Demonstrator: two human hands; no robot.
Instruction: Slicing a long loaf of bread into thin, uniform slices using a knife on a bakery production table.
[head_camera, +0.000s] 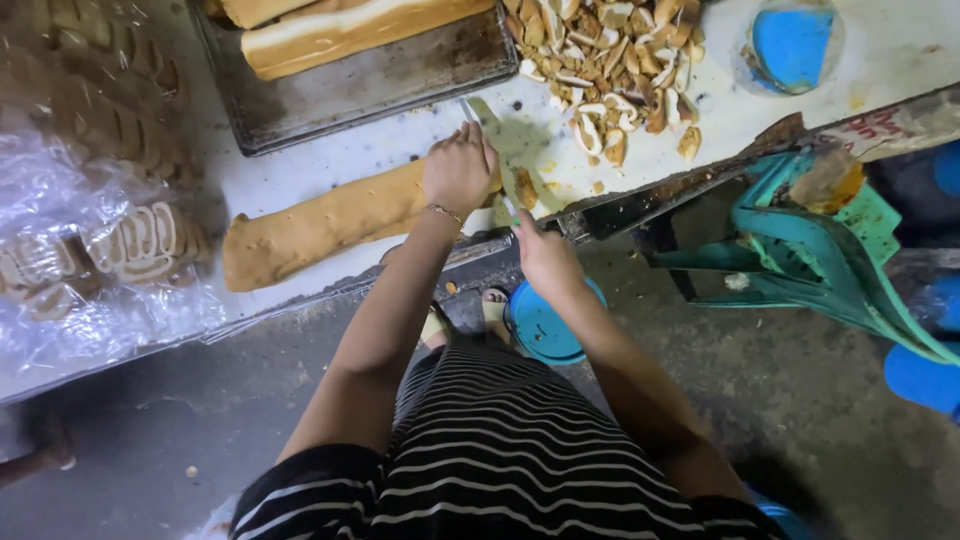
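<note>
A long brown bread loaf (310, 225) lies on the white table (400, 140). My left hand (458, 170) presses down on the loaf's right end, fingers curled over it. My right hand (545, 258) grips the handle of a long knife (492, 130) whose blade runs up past the left hand, across the loaf's end. A cut crust piece (527, 188) lies just right of the blade.
A metal baking tray (370, 85) with more loaves sits at the back. A heap of crust trimmings (610, 60) lies at the right. Bagged sliced bread (110, 250) fills the left. A blue bucket (545, 325) and stacked green plastic chairs (810, 250) stand on the floor.
</note>
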